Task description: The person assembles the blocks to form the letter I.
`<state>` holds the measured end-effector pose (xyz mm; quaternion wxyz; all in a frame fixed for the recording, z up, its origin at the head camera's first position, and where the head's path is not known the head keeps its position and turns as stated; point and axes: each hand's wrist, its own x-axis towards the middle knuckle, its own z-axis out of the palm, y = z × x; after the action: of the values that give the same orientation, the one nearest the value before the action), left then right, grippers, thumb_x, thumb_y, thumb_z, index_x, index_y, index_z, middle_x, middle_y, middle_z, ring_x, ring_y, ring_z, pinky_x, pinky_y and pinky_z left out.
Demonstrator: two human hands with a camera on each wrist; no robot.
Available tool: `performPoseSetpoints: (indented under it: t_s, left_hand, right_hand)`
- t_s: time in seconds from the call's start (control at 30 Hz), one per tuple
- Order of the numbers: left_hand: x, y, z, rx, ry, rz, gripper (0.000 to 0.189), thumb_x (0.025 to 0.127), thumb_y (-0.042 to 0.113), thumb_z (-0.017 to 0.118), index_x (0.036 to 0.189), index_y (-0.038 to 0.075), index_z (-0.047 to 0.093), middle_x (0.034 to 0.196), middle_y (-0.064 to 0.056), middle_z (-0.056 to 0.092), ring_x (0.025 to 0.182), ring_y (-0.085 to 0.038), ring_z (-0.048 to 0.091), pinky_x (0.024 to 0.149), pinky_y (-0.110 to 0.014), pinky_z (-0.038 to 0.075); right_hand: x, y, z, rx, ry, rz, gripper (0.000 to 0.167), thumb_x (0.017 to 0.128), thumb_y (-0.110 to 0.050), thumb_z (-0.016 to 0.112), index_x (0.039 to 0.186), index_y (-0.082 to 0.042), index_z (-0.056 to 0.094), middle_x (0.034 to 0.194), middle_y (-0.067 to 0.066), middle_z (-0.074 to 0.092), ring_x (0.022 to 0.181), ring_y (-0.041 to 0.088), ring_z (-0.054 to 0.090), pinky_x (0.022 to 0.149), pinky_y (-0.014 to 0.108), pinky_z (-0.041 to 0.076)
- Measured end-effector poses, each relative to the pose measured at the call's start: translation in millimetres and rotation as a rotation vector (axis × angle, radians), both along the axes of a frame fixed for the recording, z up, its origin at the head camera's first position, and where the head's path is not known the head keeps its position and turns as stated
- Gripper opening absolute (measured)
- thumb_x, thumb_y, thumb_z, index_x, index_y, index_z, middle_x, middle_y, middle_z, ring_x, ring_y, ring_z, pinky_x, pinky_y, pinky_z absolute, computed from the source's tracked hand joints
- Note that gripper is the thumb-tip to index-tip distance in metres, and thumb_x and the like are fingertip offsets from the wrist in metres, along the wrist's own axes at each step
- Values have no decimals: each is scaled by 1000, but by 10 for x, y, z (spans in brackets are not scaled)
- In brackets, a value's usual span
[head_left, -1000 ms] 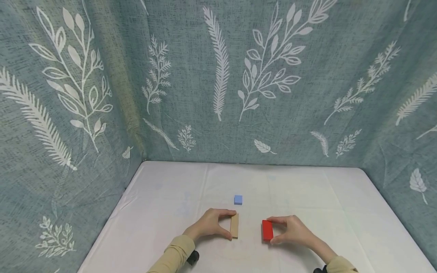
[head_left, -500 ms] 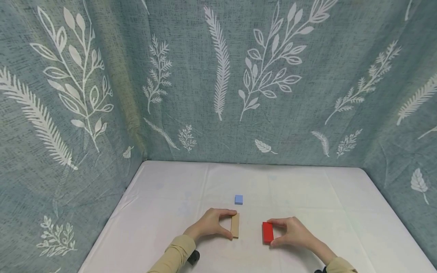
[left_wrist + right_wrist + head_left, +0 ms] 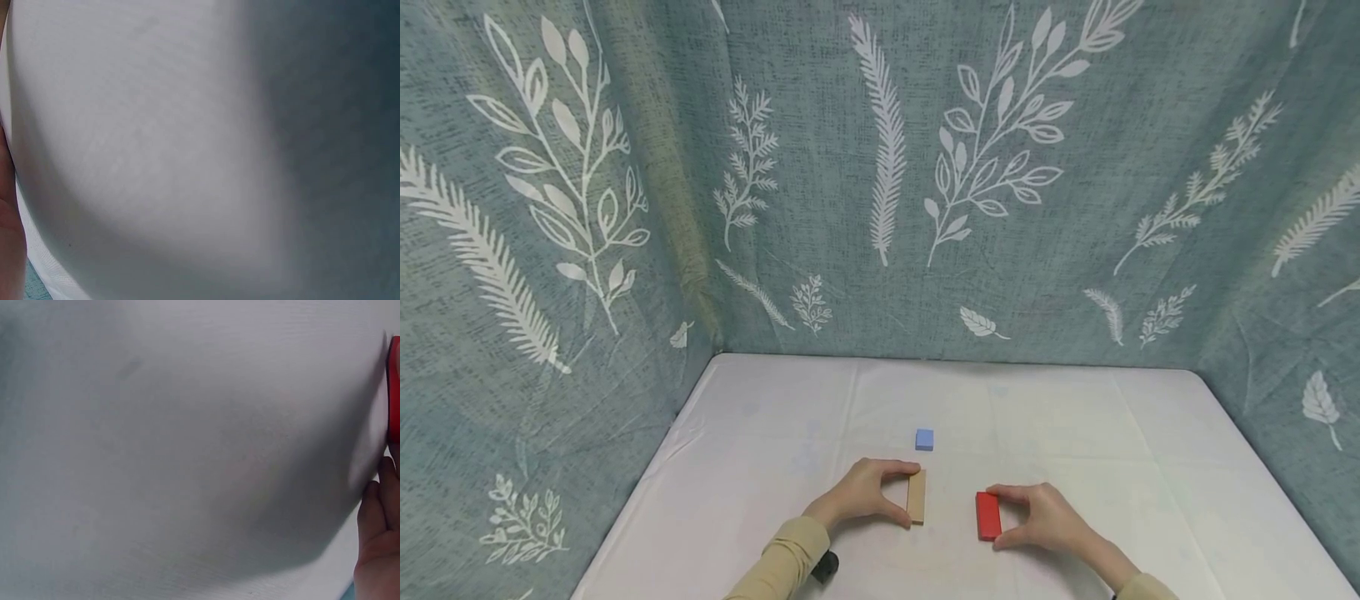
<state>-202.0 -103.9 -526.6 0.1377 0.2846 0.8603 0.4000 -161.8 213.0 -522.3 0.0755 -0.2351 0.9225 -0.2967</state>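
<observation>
On the white table, my left hand (image 3: 859, 492) pinches a thin tan wooden block (image 3: 917, 497) by its two ends, thumb at the near end and a finger at the far one. To the right, a red rectangular block (image 3: 988, 517) is pinched the same way by my right hand (image 3: 1047, 521). A gap of bare cloth lies between the two blocks. Beyond the tan block sits a small blue block (image 3: 925, 440), touched by neither hand. The right wrist view catches part of the red block (image 3: 394, 390) at its edge; the left wrist view shows only a sliver of hand (image 3: 9, 237).
A white cloth (image 3: 1075, 425) covers the table. Teal curtains (image 3: 820, 167) with white leaf prints hang behind it and along both sides. A dark wrist camera (image 3: 825, 567) sits under my left wrist.
My right hand has come slightly nearer to me with the red block, which now lies a little lower in the head view. The left hand, tan block and blue block have hardly moved.
</observation>
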Motion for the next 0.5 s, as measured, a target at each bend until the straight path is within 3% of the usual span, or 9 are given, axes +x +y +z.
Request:
performPoseSetpoints:
  t_s: [0.5]
  left_hand:
    - [-5,-6,-34,17,-2,-1,73,61,29,88,127,13,60,131,0,61,127,-20,53,111,-31,41]
  right_hand:
    - [45,-5,-19,14,12,17,74,67,-51,80,128,-14,61,126,2,65,117,24,60,93,36,55]
